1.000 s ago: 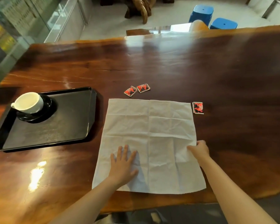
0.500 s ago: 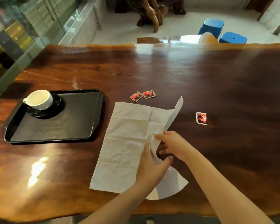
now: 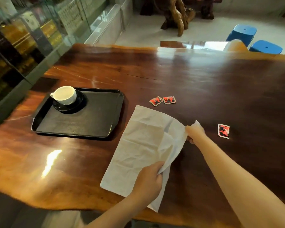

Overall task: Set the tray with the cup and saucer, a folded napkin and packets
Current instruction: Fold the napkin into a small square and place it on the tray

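Note:
A white napkin (image 3: 138, 150) lies on the wooden table, its right half lifted and folding over to the left. My left hand (image 3: 149, 180) grips the napkin's near right edge. My right hand (image 3: 194, 132) pinches its far right corner. A black tray (image 3: 95, 125) sits to the left, holding a white cup (image 3: 65, 94) on a black saucer (image 3: 80, 102) in its far left corner. Two red packets (image 3: 156, 101) (image 3: 169, 100) lie side by side beyond the napkin. A third red packet (image 3: 223, 131) lies just right of my right hand.
The dark wooden table (image 3: 204, 83) stretches far to the right and back. Its near edge runs under my forearms. Glass display cases (image 3: 23, 38) stand along the left. Two blue stools (image 3: 242, 33) are beyond the far edge.
The flat napkin's right half has been lifted and carried leftward by both hands. My right hand moved from the right edge to the far corner; my left went from pressing flat to gripping.

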A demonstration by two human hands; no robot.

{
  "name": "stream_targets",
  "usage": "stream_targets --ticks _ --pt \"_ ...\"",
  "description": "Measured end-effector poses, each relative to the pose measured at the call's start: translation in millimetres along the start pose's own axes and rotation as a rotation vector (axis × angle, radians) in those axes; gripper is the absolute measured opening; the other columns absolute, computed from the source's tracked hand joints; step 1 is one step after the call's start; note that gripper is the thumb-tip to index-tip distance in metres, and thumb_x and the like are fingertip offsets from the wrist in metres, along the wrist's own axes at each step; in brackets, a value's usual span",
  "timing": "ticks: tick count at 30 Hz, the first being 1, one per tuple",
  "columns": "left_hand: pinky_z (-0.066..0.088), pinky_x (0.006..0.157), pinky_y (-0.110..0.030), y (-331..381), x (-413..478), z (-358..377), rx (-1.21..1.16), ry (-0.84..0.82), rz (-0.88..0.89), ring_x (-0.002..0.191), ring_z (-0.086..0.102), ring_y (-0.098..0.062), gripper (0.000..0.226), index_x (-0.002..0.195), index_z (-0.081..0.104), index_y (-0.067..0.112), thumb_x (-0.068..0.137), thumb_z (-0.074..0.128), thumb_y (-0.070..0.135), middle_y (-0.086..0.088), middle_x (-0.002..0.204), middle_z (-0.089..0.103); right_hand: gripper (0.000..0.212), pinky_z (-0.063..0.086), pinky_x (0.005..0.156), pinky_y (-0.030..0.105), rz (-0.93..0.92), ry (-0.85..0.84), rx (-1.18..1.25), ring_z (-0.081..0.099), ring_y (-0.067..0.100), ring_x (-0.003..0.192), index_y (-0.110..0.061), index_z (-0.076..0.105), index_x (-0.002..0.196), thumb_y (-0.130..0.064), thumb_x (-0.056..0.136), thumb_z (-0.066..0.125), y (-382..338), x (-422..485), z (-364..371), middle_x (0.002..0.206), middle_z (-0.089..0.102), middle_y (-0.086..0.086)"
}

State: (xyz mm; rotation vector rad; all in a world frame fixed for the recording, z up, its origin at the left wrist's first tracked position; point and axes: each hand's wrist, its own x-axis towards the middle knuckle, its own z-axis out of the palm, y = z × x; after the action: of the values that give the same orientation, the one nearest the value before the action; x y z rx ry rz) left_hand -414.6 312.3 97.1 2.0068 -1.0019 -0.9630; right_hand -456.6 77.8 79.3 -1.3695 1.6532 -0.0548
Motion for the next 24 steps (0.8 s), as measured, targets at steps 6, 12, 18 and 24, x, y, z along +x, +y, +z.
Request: stream_targets --ticks 6,12,18,24 --pt "0.041 0.066 -0.009 -16 -3 -10 -0.104 -0.099 -0.131 0.073 0.051 -0.002 0.019 0.082 0.052 0.033 0.097 0.045 0.026 0.01 0.084 0.057 0.035 0.048 0.075 0.039 -0.213 0.384 -0.402 0.062 0.038 0.09 0.002 0.063 0.1 -0.022 0.088 0.04 -36 -2 -37 0.098 0.066 0.02" --pt "0.042 0.074 -0.017 -19 -7 -16 -0.245 -0.271 -0.128 0.081 0.054 -0.005 0.017 0.086 0.057 0.027 0.096 0.045 0.034 0.005 0.087 0.059 0.032 0.044 0.07 0.036 -0.42 0.46 -0.588 0.059 0.038 0.085 0.002 0.062 0.09 -0.024 0.091 0.043 -88 -30 -23 0.099 0.064 0.022" --pt "0.049 0.078 -0.026 -78 -12 -53 -0.27 -0.022 -0.34 0.093 0.061 -0.016 0.026 0.101 0.066 0.018 0.096 0.046 0.033 -0.002 0.101 0.068 0.028 0.047 0.07 0.035 -0.455 0.262 -0.7 0.062 0.032 0.09 -0.003 0.059 0.104 -0.024 0.091 0.045 -116 -23 67 0.095 0.063 0.015" --pt "0.05 0.079 -0.027 -144 0 -75 -0.243 0.143 -0.524 0.093 0.058 -0.009 0.02 0.103 0.066 0.022 0.096 0.048 0.027 0.008 0.101 0.065 0.021 0.041 0.063 0.027 -0.442 0.002 -0.603 0.063 0.028 0.077 -0.006 0.058 0.085 -0.018 0.088 0.041 -125 -12 158 0.085 0.067 0.012"
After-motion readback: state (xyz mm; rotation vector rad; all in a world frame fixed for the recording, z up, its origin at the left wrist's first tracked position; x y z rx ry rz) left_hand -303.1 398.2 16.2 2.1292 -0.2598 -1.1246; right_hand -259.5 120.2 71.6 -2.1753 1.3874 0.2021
